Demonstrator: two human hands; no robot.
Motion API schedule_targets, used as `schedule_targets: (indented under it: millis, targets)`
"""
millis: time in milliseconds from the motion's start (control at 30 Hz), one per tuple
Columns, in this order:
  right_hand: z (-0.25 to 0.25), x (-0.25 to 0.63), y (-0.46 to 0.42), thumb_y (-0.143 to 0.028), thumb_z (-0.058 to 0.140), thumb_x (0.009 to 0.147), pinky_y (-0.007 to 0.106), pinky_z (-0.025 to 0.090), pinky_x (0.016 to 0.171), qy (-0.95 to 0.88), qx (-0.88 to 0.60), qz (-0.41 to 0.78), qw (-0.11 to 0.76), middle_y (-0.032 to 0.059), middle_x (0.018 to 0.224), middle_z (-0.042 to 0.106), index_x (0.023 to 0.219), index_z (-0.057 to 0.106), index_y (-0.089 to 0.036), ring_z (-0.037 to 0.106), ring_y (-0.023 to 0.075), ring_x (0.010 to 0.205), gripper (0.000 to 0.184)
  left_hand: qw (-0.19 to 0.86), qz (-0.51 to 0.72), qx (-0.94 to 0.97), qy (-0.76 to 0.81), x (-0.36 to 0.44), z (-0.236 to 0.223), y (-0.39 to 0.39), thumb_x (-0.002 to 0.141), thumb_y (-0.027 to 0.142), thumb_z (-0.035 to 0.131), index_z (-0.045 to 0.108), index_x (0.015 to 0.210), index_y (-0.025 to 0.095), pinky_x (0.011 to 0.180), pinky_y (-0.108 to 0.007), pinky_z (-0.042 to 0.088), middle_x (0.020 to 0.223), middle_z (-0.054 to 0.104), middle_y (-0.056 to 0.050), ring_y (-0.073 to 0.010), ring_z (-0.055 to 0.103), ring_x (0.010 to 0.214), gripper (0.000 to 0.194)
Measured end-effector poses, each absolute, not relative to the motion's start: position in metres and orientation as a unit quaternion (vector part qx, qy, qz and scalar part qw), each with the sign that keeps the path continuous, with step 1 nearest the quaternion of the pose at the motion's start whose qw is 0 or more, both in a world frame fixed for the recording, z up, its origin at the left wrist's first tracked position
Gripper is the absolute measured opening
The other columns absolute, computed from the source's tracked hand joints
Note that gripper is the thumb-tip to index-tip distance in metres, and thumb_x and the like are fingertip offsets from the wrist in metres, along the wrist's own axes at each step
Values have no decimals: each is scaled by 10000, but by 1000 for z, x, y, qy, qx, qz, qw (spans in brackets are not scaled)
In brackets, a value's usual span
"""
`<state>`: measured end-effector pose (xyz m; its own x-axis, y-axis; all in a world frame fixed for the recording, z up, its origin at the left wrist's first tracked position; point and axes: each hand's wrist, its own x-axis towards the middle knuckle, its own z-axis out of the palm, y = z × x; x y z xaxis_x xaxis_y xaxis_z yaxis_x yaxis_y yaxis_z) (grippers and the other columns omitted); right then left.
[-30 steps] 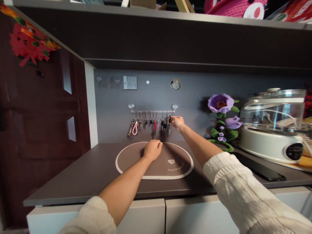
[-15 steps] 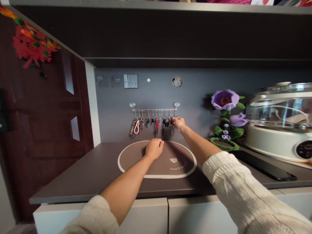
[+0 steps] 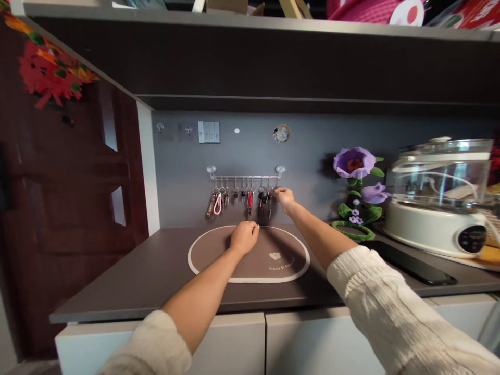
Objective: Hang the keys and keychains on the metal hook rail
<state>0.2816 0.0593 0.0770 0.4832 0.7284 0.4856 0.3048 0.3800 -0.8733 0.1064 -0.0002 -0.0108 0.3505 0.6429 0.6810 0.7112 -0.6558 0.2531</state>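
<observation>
My right hand [image 3: 285, 199] reaches to the right end of a clear hook rail [image 3: 246, 177] on the back wall. Its fingertips are pinched together just below the last hook, and what lies between them is too small to make out. Just left of those fingers hangs a bunch of keys [image 3: 269, 199]. Further along the rail are several more key rings, among them a pink loop strap [image 3: 217, 204] and a red key fob [image 3: 250, 202]. My left hand [image 3: 245, 237] is closed over the brown oval mat [image 3: 211, 260]; whatever it holds is hidden.
A purple flower ornament [image 3: 354, 164] and a white appliance with a clear top [image 3: 429, 229] stand on the right. A black phone [image 3: 410, 263] lies before them. Overhead runs a dark shelf [image 3: 250, 62]; a dark red door [image 3: 70, 219] is at left.
My right fingers have moved slightly off the rightmost keys, which now hang apart from them. The left hand stays over the mat. The view has shifted slightly.
</observation>
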Motion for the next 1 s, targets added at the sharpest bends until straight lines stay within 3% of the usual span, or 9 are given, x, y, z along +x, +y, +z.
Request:
schedule_targets:
  millis: [300,533,833,1000]
  targets:
    - [72,252,17,-152,448,692,177,407,655,-472,-541,141,681,26,819,603,784,546,-161,518,92,701,135,38,-415,-779,-468,92,-6,5,846,282,374,629,766,181,690,-246,362,790,647,-51,-146,554,768,285]
    - [24,235,2,-172,453,735,191,420,611,-532,-501,214,649,8,763,591,847,522,-168,520,84,644,132,-9,-429,-743,-513,76,-5,14,845,272,388,626,825,175,722,-244,384,865,656,-63,-150,564,815,258]
    - [-11,241,-11,-122,526,724,234,401,737,-685,-555,113,459,-2,693,595,787,582,-180,524,105,665,102,-37,-348,-769,-536,64,-15,29,808,146,429,626,973,203,852,-247,387,1037,615,-58,-144,532,961,264]
    - [-10,238,-13,-96,588,680,230,399,720,-690,-571,117,429,12,715,619,717,590,-181,521,116,661,93,-18,-287,-813,-506,62,-21,35,818,124,412,589,1086,236,886,-253,378,1057,597,-51,-141,518,974,341]
